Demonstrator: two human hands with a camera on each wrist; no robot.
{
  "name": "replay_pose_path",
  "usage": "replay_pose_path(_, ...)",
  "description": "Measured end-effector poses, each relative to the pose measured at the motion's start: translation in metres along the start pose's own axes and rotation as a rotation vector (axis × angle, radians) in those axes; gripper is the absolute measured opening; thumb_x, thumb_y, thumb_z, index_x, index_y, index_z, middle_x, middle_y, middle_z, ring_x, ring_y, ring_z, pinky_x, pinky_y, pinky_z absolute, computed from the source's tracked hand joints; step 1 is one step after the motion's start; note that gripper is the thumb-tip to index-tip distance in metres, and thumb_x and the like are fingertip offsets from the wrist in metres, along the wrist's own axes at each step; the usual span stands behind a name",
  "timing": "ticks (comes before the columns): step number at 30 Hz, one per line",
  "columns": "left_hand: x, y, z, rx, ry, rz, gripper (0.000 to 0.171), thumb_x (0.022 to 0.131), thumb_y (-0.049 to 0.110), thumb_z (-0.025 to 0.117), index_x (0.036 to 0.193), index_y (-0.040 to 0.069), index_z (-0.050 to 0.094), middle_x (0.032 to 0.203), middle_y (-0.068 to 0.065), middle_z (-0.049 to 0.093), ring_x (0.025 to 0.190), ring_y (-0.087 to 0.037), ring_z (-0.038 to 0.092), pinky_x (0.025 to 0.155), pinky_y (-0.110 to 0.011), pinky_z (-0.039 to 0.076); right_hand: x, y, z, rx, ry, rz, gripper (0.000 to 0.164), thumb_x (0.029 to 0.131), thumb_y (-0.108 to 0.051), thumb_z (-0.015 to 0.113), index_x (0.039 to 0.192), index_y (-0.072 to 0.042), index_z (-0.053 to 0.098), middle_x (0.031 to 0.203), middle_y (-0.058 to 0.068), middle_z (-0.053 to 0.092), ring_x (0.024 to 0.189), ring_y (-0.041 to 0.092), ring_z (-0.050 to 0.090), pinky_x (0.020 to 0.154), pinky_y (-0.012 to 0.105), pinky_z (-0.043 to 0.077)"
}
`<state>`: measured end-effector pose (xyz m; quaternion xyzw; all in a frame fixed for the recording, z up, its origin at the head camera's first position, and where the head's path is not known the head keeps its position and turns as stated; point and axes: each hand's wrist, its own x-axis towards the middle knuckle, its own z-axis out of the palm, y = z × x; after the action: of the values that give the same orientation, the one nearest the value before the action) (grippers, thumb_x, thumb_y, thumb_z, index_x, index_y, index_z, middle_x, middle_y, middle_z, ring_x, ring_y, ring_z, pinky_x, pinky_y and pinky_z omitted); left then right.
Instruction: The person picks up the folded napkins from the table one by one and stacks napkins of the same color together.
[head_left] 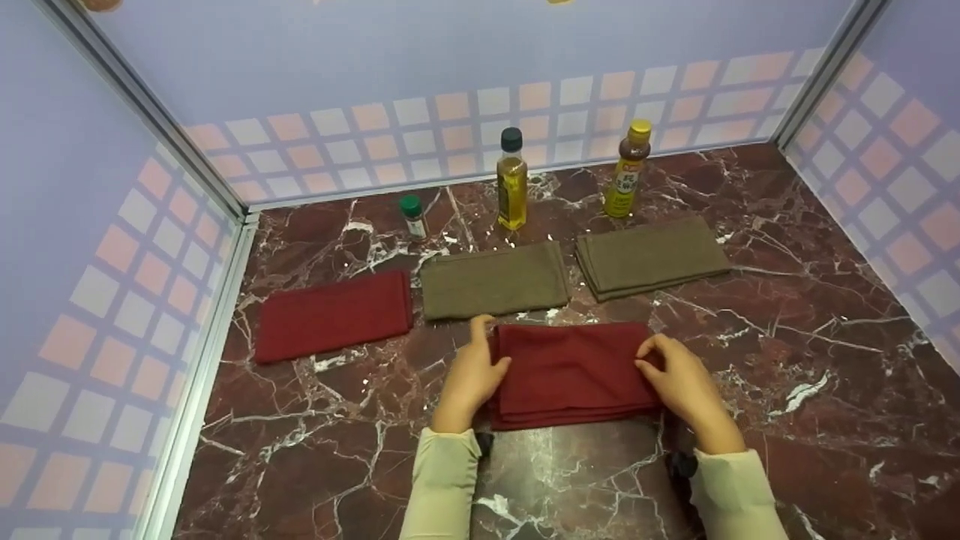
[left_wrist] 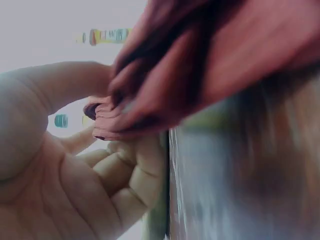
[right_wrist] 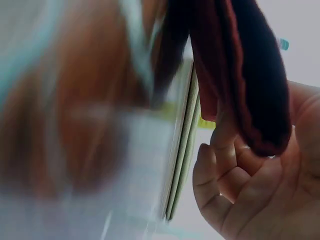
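A folded dark red cloth (head_left: pixel 574 371) lies in front of me, held at both short sides. My left hand (head_left: pixel 472 379) grips its left side; in the left wrist view the thumb (left_wrist: pixel 75 82) is over the layered edge and curled fingers are below. On the opposite side my right hand (head_left: pixel 679 379) pinches the cloth between thumb and fingers. From the right wrist, the folded layers (right_wrist: pixel 250 90) hang between thumb and fingers, partly in shadow. The cloth's underside is hidden in the head view.
Behind it lie two folded olive cloths, one central (head_left: pixel 495 283) and one right (head_left: pixel 652 259). Another folded red cloth (head_left: pixel 334 316) is at left. A green-capped jar (head_left: pixel 414 219), an oil bottle (head_left: pixel 512 187) and a yellow-capped bottle (head_left: pixel 627 176) stand near the back wall.
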<state>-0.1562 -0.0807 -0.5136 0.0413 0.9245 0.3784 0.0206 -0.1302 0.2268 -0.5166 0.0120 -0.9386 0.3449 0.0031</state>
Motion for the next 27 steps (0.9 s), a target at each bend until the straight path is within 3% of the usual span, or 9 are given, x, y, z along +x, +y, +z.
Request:
replay_pose_path(5,-0.007,-0.023,-0.014,-0.049,0.190,0.058,0.037,0.089,0.007,0.072,0.111,0.010,0.042,0.088,-0.020,0.063,0.082,-0.037,0.065,0.074,-0.052,0.051,0.014,-0.019,0.015,-0.020,-0.030,-0.093,0.010,0.091,-0.011,0.069,0.099,-0.010,0.064,0.106,0.014,0.063,0.100,0.036,0.061,0.090,0.054,0.045)
replay_pose_path(8,-0.011,-0.034,-0.025,-0.056,0.259,0.081,0.026,0.089,0.006,0.072,0.099,0.008,0.048,0.092,-0.015,0.060,0.091,-0.035,0.062,0.082,-0.051,0.049,0.023,-0.031,0.022,-0.042,-0.053,-0.143,0.011,0.090,-0.010,0.070,0.100,-0.010,0.066,0.103,0.012,0.064,0.094,0.032,0.061,0.086,0.052,0.046)
replay_pose_path(11,-0.014,-0.045,-0.035,-0.071,0.316,0.061,0.021,0.089,0.005,0.071,0.095,0.007,0.052,0.094,-0.014,0.059,0.096,-0.034,0.061,0.087,-0.050,0.047,0.032,-0.044,0.029,-0.065,-0.085,-0.184,0.014,0.089,-0.010,0.071,0.103,-0.011,0.067,0.101,0.009,0.064,0.090,0.029,0.060,0.082,0.050,0.047)
replay_pose_path(16,-0.020,-0.061,-0.052,-0.073,0.416,0.012,0.023,0.090,0.004,0.070,0.097,0.007,0.048,0.093,-0.014,0.058,0.091,-0.034,0.058,0.082,-0.049,0.047,0.043,-0.065,0.044,-0.074,-0.141,-0.263,0.019,0.088,-0.010,0.071,0.107,-0.011,0.068,0.102,0.006,0.064,0.091,0.024,0.062,0.081,0.047,0.050)
replay_pose_path(19,-0.024,-0.071,-0.063,-0.046,0.441,0.011,0.018,0.090,0.001,0.067,0.096,0.006,0.052,0.096,-0.015,0.058,0.095,-0.035,0.059,0.084,-0.050,0.046,0.048,-0.079,0.053,-0.046,-0.169,-0.305,0.021,0.088,-0.010,0.071,0.109,-0.010,0.069,0.104,0.005,0.063,0.092,0.023,0.062,0.082,0.044,0.051)
replay_pose_path(23,-0.031,-0.085,-0.078,-0.023,0.420,-0.019,0.009,0.092,0.000,0.063,0.098,0.007,0.061,0.106,-0.018,0.060,0.106,-0.039,0.059,0.092,-0.052,0.045,0.054,-0.095,0.065,-0.013,-0.195,-0.340,0.023,0.089,-0.010,0.071,0.112,-0.009,0.069,0.104,0.005,0.062,0.090,0.021,0.059,0.082,0.043,0.050)
replay_pose_path(27,-0.034,-0.096,-0.092,-0.031,0.418,-0.074,0.015,0.094,0.002,0.061,0.106,0.005,0.068,0.114,-0.020,0.060,0.114,-0.040,0.056,0.099,-0.052,0.042,0.061,-0.109,0.079,0.014,-0.215,-0.357,0.027,0.089,-0.010,0.070,0.116,-0.010,0.069,0.102,0.004,0.060,0.087,0.021,0.057,0.080,0.043,0.050)
